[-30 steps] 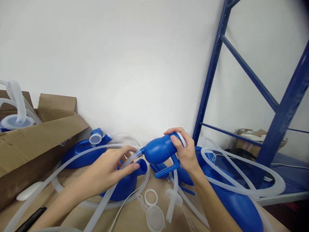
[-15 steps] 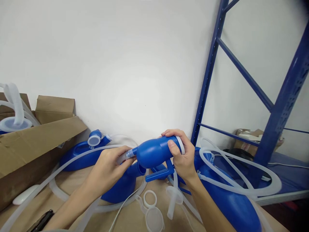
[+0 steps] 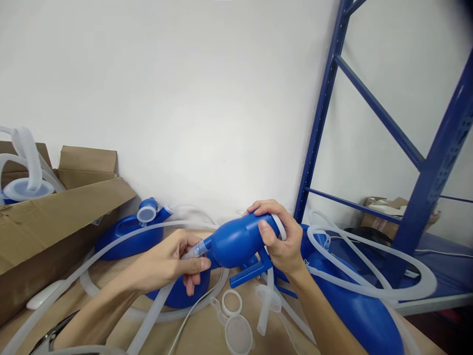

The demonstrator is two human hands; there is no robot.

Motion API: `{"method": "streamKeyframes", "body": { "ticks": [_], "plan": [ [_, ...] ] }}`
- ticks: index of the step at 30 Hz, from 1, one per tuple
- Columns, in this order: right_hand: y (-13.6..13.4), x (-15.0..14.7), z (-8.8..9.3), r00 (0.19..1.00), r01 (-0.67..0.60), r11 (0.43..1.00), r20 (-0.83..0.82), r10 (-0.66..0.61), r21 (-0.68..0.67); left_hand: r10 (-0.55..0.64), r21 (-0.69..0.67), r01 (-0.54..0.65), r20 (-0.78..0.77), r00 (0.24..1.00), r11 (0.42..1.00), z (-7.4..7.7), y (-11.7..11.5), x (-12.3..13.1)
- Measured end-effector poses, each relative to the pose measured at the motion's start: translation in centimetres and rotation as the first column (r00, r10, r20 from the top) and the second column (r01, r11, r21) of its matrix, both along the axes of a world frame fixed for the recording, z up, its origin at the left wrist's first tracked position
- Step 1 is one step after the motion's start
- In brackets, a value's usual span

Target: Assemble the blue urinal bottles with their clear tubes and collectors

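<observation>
Now both of my hands are closed, lower centre of the frame. Change against half a second ago: the narrow end of the blue handled bottle [image 3: 236, 241] sits lower in the frame, so the body slopes more steeply down to the left. The curled fingertips of my left hand [image 3: 181, 261] now show beneath the thumb; earlier they were hidden. The open mouth of the blue vessel [image 3: 172, 298] behind has dropped out of sight. My right hand's hold looks unchanged.

Position relative to grip: the bottle lies between my hands. Right hand [image 3: 281, 236] wraps its wide end, fingers over the top, thumb on the near side, just beside the white rim [image 3: 278, 227]. The handle [image 3: 251, 273] juts below, left of that wrist. Left hand pinches the translucent hose [image 3: 153, 315] near the clear connector [image 3: 201, 248], which meets the bottle's narrow neck. How far the hose overlaps the connector, I cannot tell.

Bottom centre: white ring [image 3: 232, 292] just above a round translucent lid [image 3: 239, 335].
</observation>
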State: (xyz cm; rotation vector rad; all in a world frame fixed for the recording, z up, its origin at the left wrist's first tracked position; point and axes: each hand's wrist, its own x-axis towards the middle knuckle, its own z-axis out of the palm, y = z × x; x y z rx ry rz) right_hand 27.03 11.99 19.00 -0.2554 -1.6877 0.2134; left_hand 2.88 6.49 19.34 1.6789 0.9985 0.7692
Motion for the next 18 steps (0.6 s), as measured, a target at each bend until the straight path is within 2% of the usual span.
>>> {"method": "streamKeyframes", "body": {
  "ticks": [2, 5, 7, 8, 11, 13, 15, 18],
  "plan": [
    [0.1, 0.1, 0.0, 1.0, 0.0, 1.0, 0.019, 0.0, 0.012, -0.046, -0.169, 0.069, 0.135, 0.99, 0.983, -0.8, 0.7, -0.5],
    [0.4, 0.7, 0.1, 1.0, -0.003, 1.0, -0.006, 0.004, 0.024, -0.081, -0.362, 0.19, 0.295, 0.952, 0.913, -1.6, 1.5, -1.2],
    [0.6, 1.2, 0.4, 1.0, 0.005, 1.0, -0.03, -0.004, 0.025, -0.088, -0.393, 0.229, 0.346, 0.934, 0.891, -1.7, 1.7, -1.5],
    [0.7, 1.4, 0.5, 0.999, 0.015, 1.0, -0.03, -0.014, 0.024, -0.082, -0.382, 0.218, 0.34, 0.937, 0.898, -1.6, 1.6, -1.5],
    [0.5, 1.7, 0.8, 0.998, 0.049, 0.998, 0.032, -0.05, 0.036, -0.024, -0.265, 0.082, 0.218, 0.976, 0.961, -0.9, 0.9, -1.2],
    [0.2, 1.4, 0.8, 0.992, 0.063, 0.996, 0.103, -0.069, 0.066, 0.053, -0.104, -0.04, 0.124, 0.991, 0.994, -0.5, 0.2, -0.9],
    [-0.3, 0.9, 0.8, 0.984, 0.078, 0.993, 0.152, -0.092, 0.094, 0.143, 0.076, -0.147, 0.047, 0.989, 0.986, -0.3, -0.4, -0.4],
    [-0.9, 0.4, 1.0, 0.986, 0.112, 0.99, 0.11, -0.122, 0.088, 0.257, 0.295, -0.224, -0.08, 0.963, 0.929, -0.2, -0.9, 0.2]
  ]
}}
